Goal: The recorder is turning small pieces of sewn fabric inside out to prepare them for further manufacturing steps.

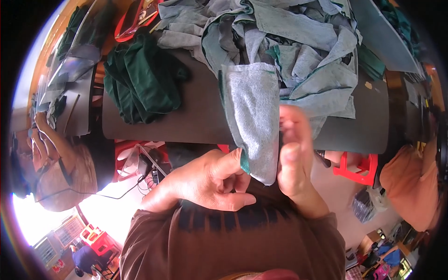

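Observation:
A light grey, fuzzy cloth piece [254, 112] with dark green edging stands out in front of me, narrowing toward its lower end. At that lower end, the index finger of my left hand [210, 182] meets the green edge and its tip is hidden by the cloth. The other left fingers curl in and the thumb points right. Close along the cloth's right edge is my right hand [295, 156], its fingers smeared by motion; whether it grips the cloth is unclear. Behind the piece lies a heap of similar grey cloth pieces [308, 32] with green edges.
The dark table [196, 126] carries a bunched dark green cloth [140, 81] at left and a red tray [128, 21] of small tools behind it. Red stools [357, 170] stand below the table. Other people sit at far left [67, 172] and far right [410, 186].

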A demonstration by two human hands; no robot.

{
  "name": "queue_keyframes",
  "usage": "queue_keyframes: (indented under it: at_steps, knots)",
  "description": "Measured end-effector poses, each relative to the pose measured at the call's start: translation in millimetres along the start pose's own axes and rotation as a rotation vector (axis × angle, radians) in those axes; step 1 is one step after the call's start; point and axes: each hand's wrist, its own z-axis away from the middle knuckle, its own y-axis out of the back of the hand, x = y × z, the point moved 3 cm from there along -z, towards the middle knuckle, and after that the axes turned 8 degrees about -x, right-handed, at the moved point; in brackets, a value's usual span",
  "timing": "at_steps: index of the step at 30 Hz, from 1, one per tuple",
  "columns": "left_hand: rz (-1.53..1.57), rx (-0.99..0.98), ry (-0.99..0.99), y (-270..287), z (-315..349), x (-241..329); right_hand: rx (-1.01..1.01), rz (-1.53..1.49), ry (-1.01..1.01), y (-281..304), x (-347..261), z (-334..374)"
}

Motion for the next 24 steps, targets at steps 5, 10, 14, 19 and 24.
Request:
queue_keyframes:
  at_steps: [5, 10, 14, 19, 24]
  knots:
    - [0.093, 0.035, 0.045, 3.1, -1.2, -4.1, -0.448, 0.102, -0.055, -11.0, -1.0, 8.0]
    - [-0.727, 0.255, -0.016, 19.8, -1.0, -5.9, -0.533, 0.518, 0.223, -15.2, 4.5, 8.2]
    - [-0.549, 0.423, -0.395, 20.1, -6.7, -7.7, -0.636, -0.002, -0.027, -15.5, 8.1, 5.7]
    - [0.044, 0.255, -0.393, 7.6, -8.4, -9.8, -0.652, -0.312, -0.215, -11.5, 10.3, 4.3]
    - [0.023, 0.257, -0.431, 1.1, -6.5, -24.9, -0.306, -0.511, -0.594, 1.2, 11.5, 2.4]
